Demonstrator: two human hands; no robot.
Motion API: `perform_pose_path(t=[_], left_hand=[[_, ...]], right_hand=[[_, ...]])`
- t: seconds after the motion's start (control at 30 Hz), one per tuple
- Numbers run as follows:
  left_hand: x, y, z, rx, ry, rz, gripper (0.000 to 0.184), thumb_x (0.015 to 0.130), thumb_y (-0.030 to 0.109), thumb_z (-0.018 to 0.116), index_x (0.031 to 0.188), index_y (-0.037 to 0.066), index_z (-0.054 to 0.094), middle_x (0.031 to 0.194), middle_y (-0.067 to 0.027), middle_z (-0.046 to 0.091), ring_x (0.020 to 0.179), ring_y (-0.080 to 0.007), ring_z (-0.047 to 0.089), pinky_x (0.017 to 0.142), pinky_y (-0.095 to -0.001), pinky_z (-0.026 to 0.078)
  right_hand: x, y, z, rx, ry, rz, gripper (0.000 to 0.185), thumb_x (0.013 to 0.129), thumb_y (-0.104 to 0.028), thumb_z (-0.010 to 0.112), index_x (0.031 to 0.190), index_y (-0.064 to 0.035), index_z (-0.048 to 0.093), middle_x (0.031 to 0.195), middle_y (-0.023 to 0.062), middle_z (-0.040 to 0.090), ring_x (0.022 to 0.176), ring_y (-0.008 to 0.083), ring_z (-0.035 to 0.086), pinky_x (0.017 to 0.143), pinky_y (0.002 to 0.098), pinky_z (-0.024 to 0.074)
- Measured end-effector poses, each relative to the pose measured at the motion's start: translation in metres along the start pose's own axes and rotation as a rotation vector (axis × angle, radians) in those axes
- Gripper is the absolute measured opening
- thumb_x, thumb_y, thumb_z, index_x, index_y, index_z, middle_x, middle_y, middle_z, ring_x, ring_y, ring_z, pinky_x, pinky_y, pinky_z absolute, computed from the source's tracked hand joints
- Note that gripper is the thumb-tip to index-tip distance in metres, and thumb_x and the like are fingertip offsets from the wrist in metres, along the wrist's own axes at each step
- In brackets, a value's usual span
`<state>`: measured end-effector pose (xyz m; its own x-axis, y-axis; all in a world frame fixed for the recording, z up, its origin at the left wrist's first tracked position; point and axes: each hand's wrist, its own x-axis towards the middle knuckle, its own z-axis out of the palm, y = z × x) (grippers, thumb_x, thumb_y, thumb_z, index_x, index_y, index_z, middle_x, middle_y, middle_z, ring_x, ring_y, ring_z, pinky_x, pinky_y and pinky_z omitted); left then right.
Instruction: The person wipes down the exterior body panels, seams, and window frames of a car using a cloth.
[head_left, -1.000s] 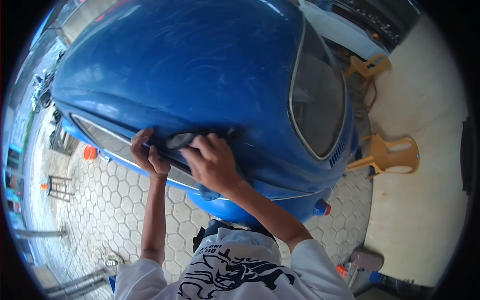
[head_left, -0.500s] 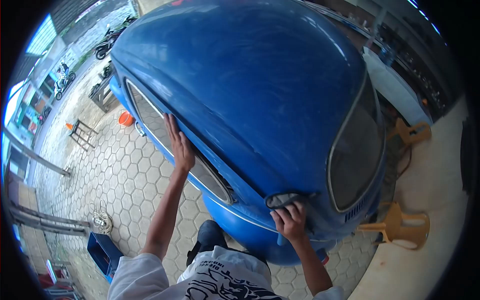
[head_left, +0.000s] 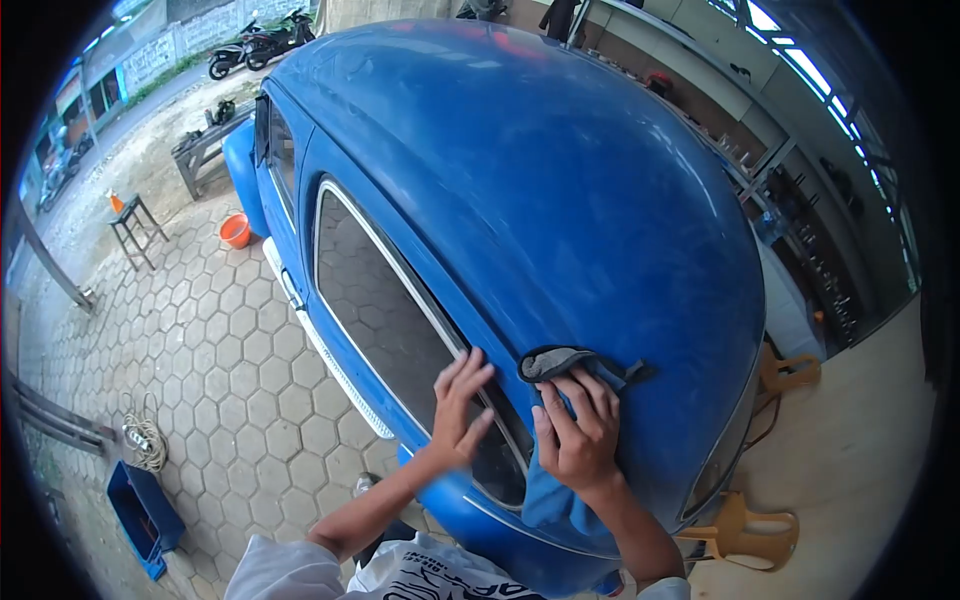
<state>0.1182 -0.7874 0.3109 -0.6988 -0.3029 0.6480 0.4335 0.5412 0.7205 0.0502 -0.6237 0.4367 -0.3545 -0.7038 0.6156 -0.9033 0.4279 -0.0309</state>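
A rounded blue car [head_left: 520, 190] fills the middle of the view, with faint smears on its paint. My right hand [head_left: 580, 435] presses a blue-grey cloth [head_left: 552, 505] against the rear side of the roof, fingers bent over it. The cloth's bunched upper end shows a grey face, and its lower end hangs down the bodywork. My left hand [head_left: 462, 412] is just left of the cloth, over the rear part of the side window [head_left: 375, 300]. Its fingers are apart and hold nothing; whether they touch the window trim I cannot tell.
An orange bucket [head_left: 235, 231] and a small stool [head_left: 136, 232] stand on the hexagonal paving at left. Nearer are a coiled cable [head_left: 145, 440] and a dark blue crate [head_left: 145, 515]. Yellow-brown chairs [head_left: 750, 532] stand behind the car at right.
My left hand has come back from lying flat along the roof edge towards my right hand. More of the cloth shows below my right hand. The view has shifted, showing more side window.
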Motion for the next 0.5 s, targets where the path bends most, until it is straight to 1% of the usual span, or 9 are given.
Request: perform_pose_path(t=[0.07,0.1,0.2,0.23,0.33,0.37,0.47,0.5], left_hand=[[0.003,-0.006,-0.014,-0.229,-0.020,0.001,0.053,0.090,0.020,0.056,0.138,0.000,0.045,0.149,-0.0209,0.040,0.143,-0.0380,0.026,0.114,-0.0463,0.020],[0.006,-0.011,-0.022,-0.288,-0.054,0.023,0.052,0.089,0.017,0.057,0.137,0.000,0.044,0.149,-0.0202,0.042,0.141,-0.0376,0.031,0.113,-0.0468,0.022],[0.013,-0.029,-0.042,-0.476,-0.184,0.058,0.053,0.089,0.014,0.057,0.138,0.001,0.042,0.147,-0.0193,0.043,0.137,-0.0368,0.037,0.112,-0.0473,0.024],[0.018,-0.035,-0.052,-0.468,-0.252,0.087,0.056,0.088,0.014,0.059,0.139,0.000,0.039,0.145,-0.0214,0.044,0.133,-0.0374,0.042,0.110,-0.0460,0.028],[0.008,-0.048,-0.059,-0.659,-0.324,-0.128,0.062,0.089,0.015,0.059,0.142,-0.002,0.033,0.142,-0.0243,0.042,0.133,-0.0384,0.041,0.109,-0.0433,0.031],[0.004,-0.052,-0.055,-0.664,-0.229,-0.143,0.067,0.089,0.014,0.059,0.145,-0.003,0.027,0.141,-0.0260,0.041,0.132,-0.0364,0.042,0.108,-0.0407,0.033],[0.019,-0.046,-0.074,-0.684,-0.039,-0.292,0.070,0.089,0.013,0.059,0.146,-0.005,0.024,0.141,-0.0251,0.041,0.133,-0.0322,0.040,0.110,-0.0409,0.030],[0.025,-0.045,-0.075,-0.669,0.074,-0.311,0.067,0.090,0.011,0.058,0.147,-0.001,0.025,0.133,-0.0198,0.048,0.118,-0.0245,0.052,0.100,-0.0368,0.041]], right_hand=[[0.034,-0.009,0.008,-0.018,-0.045,-0.001,0.028,0.089,-0.019,0.060,0.110,-0.0037,0.070,0.116,0.0087,0.064,0.116,0.0272,0.056,0.099,0.0428,0.0392],[0.051,-0.014,0.015,-0.015,-0.049,-0.005,0.027,0.089,-0.017,0.060,0.110,-0.0027,0.069,0.116,0.0097,0.064,0.115,0.0279,0.056,0.099,0.0432,0.0388],[0.107,-0.028,0.037,-0.039,-0.057,-0.031,0.028,0.088,-0.017,0.060,0.111,-0.0024,0.068,0.117,0.0098,0.063,0.116,0.0282,0.055,0.098,0.0436,0.0389],[0.129,-0.032,0.046,-0.035,-0.060,-0.037,0.029,0.088,-0.017,0.060,0.112,-0.0025,0.068,0.118,0.0097,0.062,0.117,0.0280,0.055,0.098,0.0437,0.0389],[0.197,-0.045,0.082,-0.027,-0.052,-0.082,0.029,0.089,-0.017,0.058,0.112,-0.0025,0.067,0.119,0.0091,0.061,0.118,0.0275,0.053,0.098,0.0440,0.0391],[0.218,-0.048,0.095,-0.012,-0.038,-0.100,0.029,0.089,-0.017,0.057,0.111,-0.0025,0.067,0.118,0.0090,0.061,0.118,0.0275,0.053,0.099,0.0439,0.0391],[0.273,-0.054,0.132,-0.013,-0.017,-0.178,0.029,0.089,-0.018,0.056,0.112,-0.0030,0.067,0.120,0.0083,0.061,0.119,0.0269,0.052,0.101,0.0434,0.0392],[0.287,-0.055,0.141,-0.011,-0.011,-0.181,0.030,0.089,-0.019,0.057,0.113,-0.0033,0.067,0.121,0.0079,0.061,0.119,0.0265,0.052,0.101,0.0432,0.0392]])
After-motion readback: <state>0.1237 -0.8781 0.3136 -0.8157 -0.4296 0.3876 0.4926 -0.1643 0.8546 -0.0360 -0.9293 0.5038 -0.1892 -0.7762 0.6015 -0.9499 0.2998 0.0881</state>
